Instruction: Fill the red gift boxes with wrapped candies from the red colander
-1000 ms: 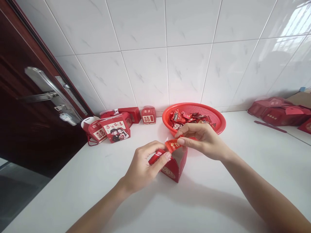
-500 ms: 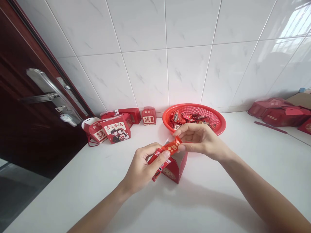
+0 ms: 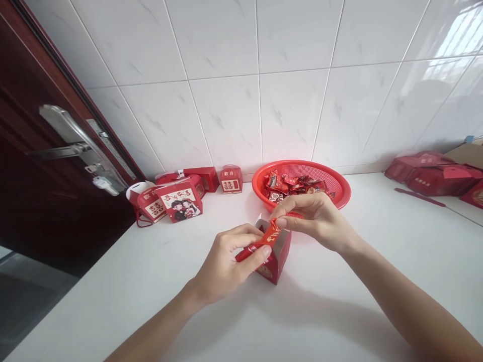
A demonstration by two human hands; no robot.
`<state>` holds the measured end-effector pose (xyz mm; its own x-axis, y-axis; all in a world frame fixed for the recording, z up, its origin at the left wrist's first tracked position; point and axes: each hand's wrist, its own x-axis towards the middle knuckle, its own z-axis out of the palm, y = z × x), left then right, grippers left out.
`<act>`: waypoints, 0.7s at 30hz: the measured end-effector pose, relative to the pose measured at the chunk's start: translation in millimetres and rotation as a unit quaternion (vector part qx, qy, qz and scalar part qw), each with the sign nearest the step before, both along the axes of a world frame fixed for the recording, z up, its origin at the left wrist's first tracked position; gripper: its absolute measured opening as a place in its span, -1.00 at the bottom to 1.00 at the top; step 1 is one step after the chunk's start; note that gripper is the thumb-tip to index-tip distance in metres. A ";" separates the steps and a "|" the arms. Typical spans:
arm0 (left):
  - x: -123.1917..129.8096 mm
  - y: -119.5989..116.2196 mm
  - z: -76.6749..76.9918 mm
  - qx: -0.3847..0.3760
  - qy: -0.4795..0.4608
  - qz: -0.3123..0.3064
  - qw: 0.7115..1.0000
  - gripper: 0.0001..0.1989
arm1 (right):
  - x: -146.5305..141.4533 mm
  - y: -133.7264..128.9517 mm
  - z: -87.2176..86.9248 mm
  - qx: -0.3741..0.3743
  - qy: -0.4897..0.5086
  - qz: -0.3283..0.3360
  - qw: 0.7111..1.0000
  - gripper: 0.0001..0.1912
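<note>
My left hand [image 3: 234, 259] is closed around red wrapped candies, thumb on the near side. One of them, an orange-red candy [image 3: 270, 232] with gold lettering, sticks up at a slant out of that grip. The thumb and fingers of my right hand [image 3: 311, 218] pinch its upper end. Right behind and below the candies stands a red gift box [image 3: 281, 256], its top open and its grey inside showing. My left fingers and the candies hide part of the box.
A red plastic basket [image 3: 341, 193] holding several wrapped candies stands by the tiled wall. Red gift boxes [image 3: 181, 203] cluster at the back left, with a small box [image 3: 231, 180] beside them. More red boxes [image 3: 430, 173] lie far right near a dark red strip [image 3: 419, 197]. A door handle [image 3: 71, 148] is at left.
The candies in my left hand have tilted and moved slightly down and right toward the box opening. My right hand has closed its pinch on the orange-red candy's upper end.
</note>
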<state>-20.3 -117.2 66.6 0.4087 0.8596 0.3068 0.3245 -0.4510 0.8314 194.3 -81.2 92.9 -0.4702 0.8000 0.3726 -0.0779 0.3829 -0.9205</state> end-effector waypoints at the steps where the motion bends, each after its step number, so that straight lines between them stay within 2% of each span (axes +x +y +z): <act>1: -0.1 0.0 0.6 0.001 0.006 0.001 1.000 -0.84 | -0.3 -1.8 1.2 0.009 -0.015 -0.003 1.000 -0.82; 6: -0.7 -1.9 6.1 -0.001 0.016 0.007 1.000 -0.83 | -1.5 -8.4 4.8 0.067 -0.077 -0.004 0.995 -0.81; 12: 1.8 -4.3 6.1 0.016 0.025 -0.006 1.000 -0.81 | -3.0 -12.5 3.3 0.104 -0.104 -0.008 0.989 -0.87; 18: 2.8 -3.9 6.1 0.036 0.013 -0.017 0.999 -0.74 | -5.0 -10.2 2.3 0.067 -0.086 -0.005 0.994 -0.85; 21: 1.9 -3.6 6.5 0.034 -0.004 -0.010 0.999 -0.75 | -4.9 -7.0 3.5 0.043 -0.076 0.028 0.996 -0.79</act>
<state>-18.4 -120.8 73.1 0.4226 0.8285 0.3675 0.3079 -0.5126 0.8015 189.3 -88.2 96.4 -0.5690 0.7398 0.3591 0.0374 0.4595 -0.8874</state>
